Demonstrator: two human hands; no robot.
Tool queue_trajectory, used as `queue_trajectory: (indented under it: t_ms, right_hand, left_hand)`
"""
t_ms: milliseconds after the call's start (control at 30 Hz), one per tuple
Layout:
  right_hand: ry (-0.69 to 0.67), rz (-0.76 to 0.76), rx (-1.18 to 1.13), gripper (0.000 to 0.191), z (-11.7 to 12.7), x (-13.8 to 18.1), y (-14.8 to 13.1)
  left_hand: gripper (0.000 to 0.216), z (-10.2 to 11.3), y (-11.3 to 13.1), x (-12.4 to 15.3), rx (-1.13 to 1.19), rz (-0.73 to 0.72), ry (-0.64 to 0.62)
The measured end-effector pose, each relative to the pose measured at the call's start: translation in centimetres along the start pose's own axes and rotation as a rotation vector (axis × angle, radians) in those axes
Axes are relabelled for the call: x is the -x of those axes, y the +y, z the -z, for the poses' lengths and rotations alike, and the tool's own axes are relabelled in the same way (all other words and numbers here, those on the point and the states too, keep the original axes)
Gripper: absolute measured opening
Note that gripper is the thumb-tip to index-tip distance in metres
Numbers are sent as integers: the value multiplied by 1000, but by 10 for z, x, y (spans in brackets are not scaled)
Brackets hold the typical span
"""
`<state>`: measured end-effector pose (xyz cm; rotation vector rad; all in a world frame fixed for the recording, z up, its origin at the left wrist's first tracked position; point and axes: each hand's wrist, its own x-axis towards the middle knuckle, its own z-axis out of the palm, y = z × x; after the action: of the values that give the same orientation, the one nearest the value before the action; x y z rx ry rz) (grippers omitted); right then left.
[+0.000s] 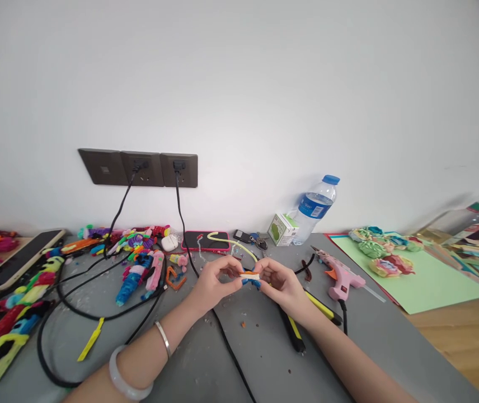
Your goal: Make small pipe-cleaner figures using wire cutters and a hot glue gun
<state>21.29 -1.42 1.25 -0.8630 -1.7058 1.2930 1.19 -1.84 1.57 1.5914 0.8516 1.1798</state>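
Note:
My left hand [218,282] and my right hand [283,288] meet over the middle of the grey table, fingers pinched from both sides on a small fuzzy pipe-cleaner piece [249,276]. It shows orange along the top, a whitish band and blue below; the fingertips hide its ends. Just behind the hands a pale yellow pipe cleaner [239,244] curves upward. Yellow-and-black pliers handles [293,330] lie partly beneath my right forearm. To the right rests a pink glue gun [342,274] with a glue stick poking out of its back.
Colourful pipe-cleaner figures [136,274] crowd the left side, beside a phone [21,258]. Black cables [222,330] loop over the table [197,364]. At the wall, a water bottle [315,208] leans behind a small box [282,229]. Green paper [428,285] lies right, bearing crumpled paper flowers [390,266].

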Motion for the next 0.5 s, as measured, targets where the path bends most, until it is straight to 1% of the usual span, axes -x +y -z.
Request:
queue_trajectory:
  t_ms: [500]
  right_hand:
    - [-1, 4, 6, 17, 0, 0, -1]
  left_hand:
    - [7, 0, 0, -1, -1, 5, 3]
